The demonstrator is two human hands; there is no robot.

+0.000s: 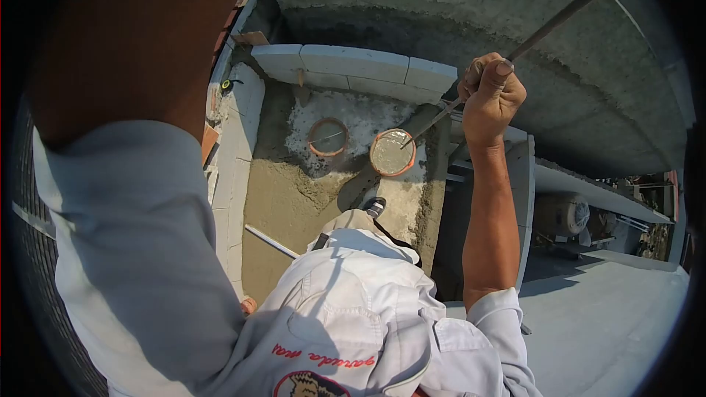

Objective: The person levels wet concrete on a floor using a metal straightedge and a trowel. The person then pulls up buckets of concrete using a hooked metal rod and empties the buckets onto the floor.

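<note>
My right hand is closed around a long thin rod, thumb uppermost. The rod slants from the upper right down to an orange-rimmed bucket with wet grey mix in it; its lower end meets the mix. My left arm is raised at the upper left, and its hand lies outside the view. Left of the first bucket stands another orange-rimmed bucket with a thin handle across its mouth. Beyond it, a trowel rests near the pale block wall.
Wet grey mortar covers part of the floor. A white strip lies on it. A yellow-and-black tape measure sits on the left block wall. My sandalled foot is close to the buckets. A drop opens beyond the right edge.
</note>
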